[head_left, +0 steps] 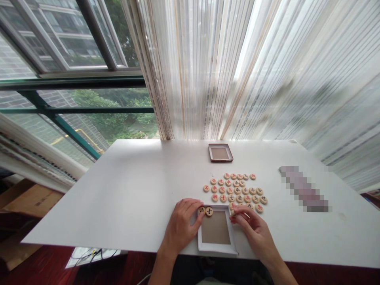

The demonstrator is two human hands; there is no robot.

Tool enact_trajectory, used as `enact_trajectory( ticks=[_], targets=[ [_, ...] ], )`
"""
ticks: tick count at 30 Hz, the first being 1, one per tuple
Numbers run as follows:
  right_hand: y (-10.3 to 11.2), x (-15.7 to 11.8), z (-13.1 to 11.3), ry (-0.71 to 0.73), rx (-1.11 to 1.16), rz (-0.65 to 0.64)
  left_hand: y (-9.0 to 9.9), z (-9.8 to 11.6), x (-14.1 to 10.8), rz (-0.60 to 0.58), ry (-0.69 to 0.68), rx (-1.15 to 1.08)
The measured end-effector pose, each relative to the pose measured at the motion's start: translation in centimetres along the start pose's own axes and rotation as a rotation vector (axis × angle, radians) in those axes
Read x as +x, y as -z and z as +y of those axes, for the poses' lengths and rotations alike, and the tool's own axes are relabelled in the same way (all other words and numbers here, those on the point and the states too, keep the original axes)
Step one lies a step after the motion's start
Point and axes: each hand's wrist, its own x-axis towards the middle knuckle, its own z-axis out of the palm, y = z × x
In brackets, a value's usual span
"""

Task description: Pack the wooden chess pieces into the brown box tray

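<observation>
An open white-rimmed box [218, 248] with a brown bottom lies near the table's front edge. Two round wooden pieces with black characters, one of them this piece [209, 211], sit in its far left corner. My left hand [184, 223] grips the box's left side, its thumb against the leftmost piece [202, 210]. At the box's right rim, my right hand [252, 225] pinches a small wooden piece [232, 213] between closed fingers. Beyond the box, several pieces with red or black characters [230, 190] lie face up in uneven rows; my right fingers partly cover the nearest row.
A dark-edged box lid [221, 160] lies behind the pieces on the white table [127, 190]. A pixelated long object [304, 189] is at the right. Curtains and a window stand behind the table; cardboard boxes [32, 204] are at the lower left.
</observation>
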Motion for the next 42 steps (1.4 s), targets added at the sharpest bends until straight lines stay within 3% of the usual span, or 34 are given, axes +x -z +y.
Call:
enact_trajectory(
  ticks=[7, 16, 25, 30, 35, 42],
  targets=[
    [0.6, -0.3, 0.9, -0.101, 0.068, 0.030, -0.3, -0.2, 0.0, -0.002, -0.006, 0.007],
    [-0.8, -0.5, 0.3, 0.095, 0.018, 0.001, -0.3, -0.4, -0.1, 0.002, -0.015, 0.015],
    [-3.7, -0.1, -1.4, 0.322, -0.477, -0.060, -0.2, -0.1, 0.1, 0.027, -0.025, 0.024],
    [-4.3, 0.7, -1.4, 0.432, -0.686, -0.101, -0.2, 0.0, 0.1, 0.042, -0.036, 0.031],
    [-4.0, 0.5, -1.0, 0.446, -0.869, -0.088, -0.3, -0.1, 0.1, 0.032, -0.028, 0.020],
    [-4.2, 0.3, -0.4, 0.439, -0.927, -0.020, -0.2, -0.1, 0.0, 0.027, -0.025, 0.009]
  ],
)
